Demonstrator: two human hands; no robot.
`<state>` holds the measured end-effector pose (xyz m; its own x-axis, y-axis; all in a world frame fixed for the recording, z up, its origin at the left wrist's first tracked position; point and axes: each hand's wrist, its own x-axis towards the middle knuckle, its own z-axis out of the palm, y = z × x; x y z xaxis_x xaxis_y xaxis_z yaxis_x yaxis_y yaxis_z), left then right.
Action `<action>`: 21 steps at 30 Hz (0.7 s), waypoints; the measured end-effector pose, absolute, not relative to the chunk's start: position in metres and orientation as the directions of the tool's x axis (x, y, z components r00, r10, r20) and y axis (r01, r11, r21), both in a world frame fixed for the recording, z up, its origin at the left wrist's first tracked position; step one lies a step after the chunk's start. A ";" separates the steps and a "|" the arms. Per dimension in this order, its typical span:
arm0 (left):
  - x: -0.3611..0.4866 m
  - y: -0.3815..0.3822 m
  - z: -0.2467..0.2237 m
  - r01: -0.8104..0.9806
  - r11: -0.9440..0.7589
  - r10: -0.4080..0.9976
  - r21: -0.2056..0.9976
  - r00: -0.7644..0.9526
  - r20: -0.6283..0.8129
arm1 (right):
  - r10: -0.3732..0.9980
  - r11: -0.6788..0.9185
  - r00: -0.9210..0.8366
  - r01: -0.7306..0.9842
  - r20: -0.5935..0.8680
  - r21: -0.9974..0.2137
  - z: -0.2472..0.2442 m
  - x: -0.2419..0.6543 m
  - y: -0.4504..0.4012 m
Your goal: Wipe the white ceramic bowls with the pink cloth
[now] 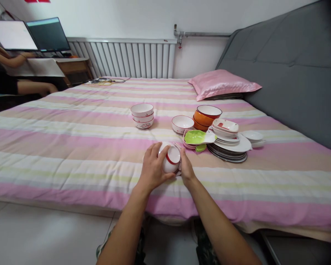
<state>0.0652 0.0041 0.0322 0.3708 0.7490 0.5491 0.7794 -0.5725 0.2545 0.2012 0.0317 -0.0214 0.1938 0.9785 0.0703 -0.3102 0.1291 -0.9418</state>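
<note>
My left hand [153,165] is wrapped round a white bowl [169,166] with a red band at its foot. The bowl is tipped on its side, its foot facing up and to the right, above the bed's near part. At the bowl's right side, my right hand [187,167] presses a pale pinkish cloth [179,172] against it; most of the cloth is hidden by the bowl and fingers. Just beyond my right hand lie a green leaf-shaped dish [195,137] and pink dishes under it. A single white bowl [182,124] with a thin red rim stands behind them.
Three stacked white bowls [142,116] stand left of centre. To the right are orange bowls [202,118], a plate stack [228,152] topped by rectangular dishes [225,126], and small white dishes [253,137]. A pink pillow [223,84] lies near the headboard. Another person's arm [8,60] shows at a desk.
</note>
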 end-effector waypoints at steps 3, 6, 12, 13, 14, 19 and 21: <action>0.069 0.002 0.033 0.746 -0.631 0.687 0.214 0.409 0.600 | 0.981 -0.094 0.101 -0.511 -0.168 -0.854 -0.008 0.204 0.027; 0.073 -0.001 0.037 0.683 -0.695 0.626 0.223 0.423 0.655 | 0.962 -0.226 -0.022 -0.621 -0.272 -0.750 0.002 0.206 0.022; 0.079 -0.006 0.043 0.513 -0.709 0.638 0.485 0.173 0.750 | 0.981 -0.138 0.002 -0.698 -0.195 -0.703 0.004 0.206 0.021; 0.082 -0.006 0.042 0.476 -0.674 0.672 0.565 0.080 0.736 | 0.983 -0.113 0.024 -0.702 -0.183 -0.703 0.003 0.205 0.021; 0.084 -0.005 0.041 0.411 -0.633 0.714 0.656 -0.018 0.700 | 0.985 -0.084 0.051 -0.702 -0.167 -0.707 0.001 0.205 0.022; 0.098 -0.003 0.037 -0.140 -0.242 0.929 0.960 -0.318 0.188 | 0.984 0.078 0.174 -0.647 -0.048 -0.759 -0.007 0.203 0.023; 0.100 -0.003 0.039 -0.267 -0.087 0.961 0.960 -0.275 0.010 | 0.978 0.132 0.207 -0.611 0.004 -0.781 -0.010 0.203 0.023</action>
<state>0.0999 -0.0034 0.0389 -0.2748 0.9614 0.0102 -0.2672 -0.0866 0.9597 0.2031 0.0231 -0.0097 0.2068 0.9784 0.0043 -0.6105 0.1325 -0.7808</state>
